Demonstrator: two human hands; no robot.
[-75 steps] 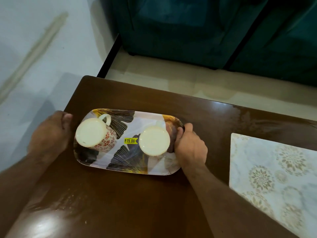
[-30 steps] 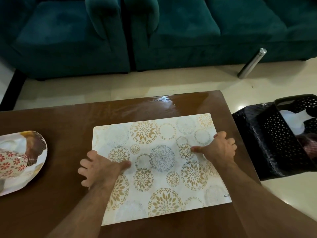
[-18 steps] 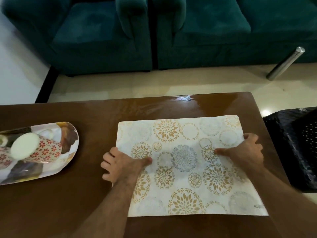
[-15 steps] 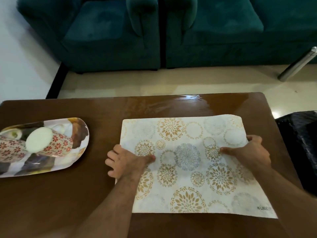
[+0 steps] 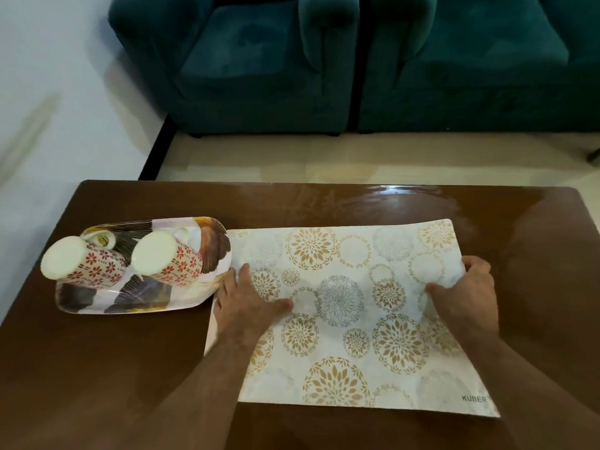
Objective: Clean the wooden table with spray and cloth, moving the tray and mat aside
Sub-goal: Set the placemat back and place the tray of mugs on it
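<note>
The white mat [image 5: 344,319] with gold flower circles lies on the wooden table [image 5: 113,368], its left edge against the tray. My left hand [image 5: 243,300] rests flat on the mat's left edge, fingers pointing away and thumb spread across the pattern. My right hand [image 5: 464,297] pinches the mat's right edge, thumb on top and fingers curled round it; that edge is lifted and bent. The patterned tray [image 5: 97,303] sits at the table's left end with two floral mugs [image 5: 168,261] upside down on it. Neither spray nor cloth is in view.
Teal sofas [image 5: 324,66] stand behind the table across a strip of pale floor [image 5: 324,164]. A white wall [image 5: 65,108] is at the left. The table's far strip [image 5: 389,199] shines with reflected light.
The tray was set down at the left end. Both hands then took the mat and slid it left until it reached the tray. The view has turned left.
</note>
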